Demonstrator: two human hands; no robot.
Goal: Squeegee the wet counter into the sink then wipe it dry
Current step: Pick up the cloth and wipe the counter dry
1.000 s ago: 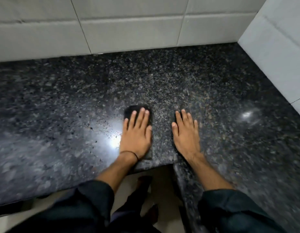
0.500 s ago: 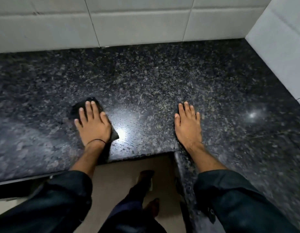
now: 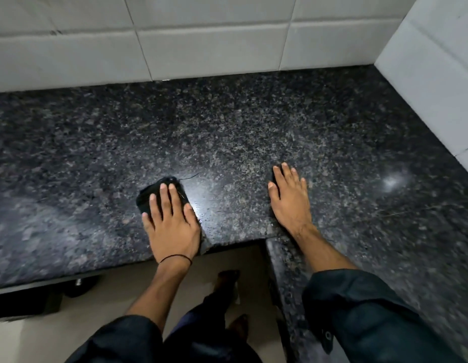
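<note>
A dark speckled granite counter (image 3: 227,132) runs in an L around an inner corner. My left hand (image 3: 171,221) lies flat, palm down, on a black cloth (image 3: 149,196) near the counter's front edge; only the cloth's far end shows past my fingers. My right hand (image 3: 290,197) rests flat on the bare granite to the right, fingers together, holding nothing. No squeegee or sink is in view.
White tiled walls (image 3: 214,45) stand behind the counter and along its right side (image 3: 434,82). The counter's front edge (image 3: 233,243) meets the side leg at the inner corner. Below are a beige floor, my legs, and a dark object (image 3: 81,284) under the counter.
My left hand slid the cloth left along the front edge, then back to the right toward the inner corner. My right hand stayed planted on the granite.
</note>
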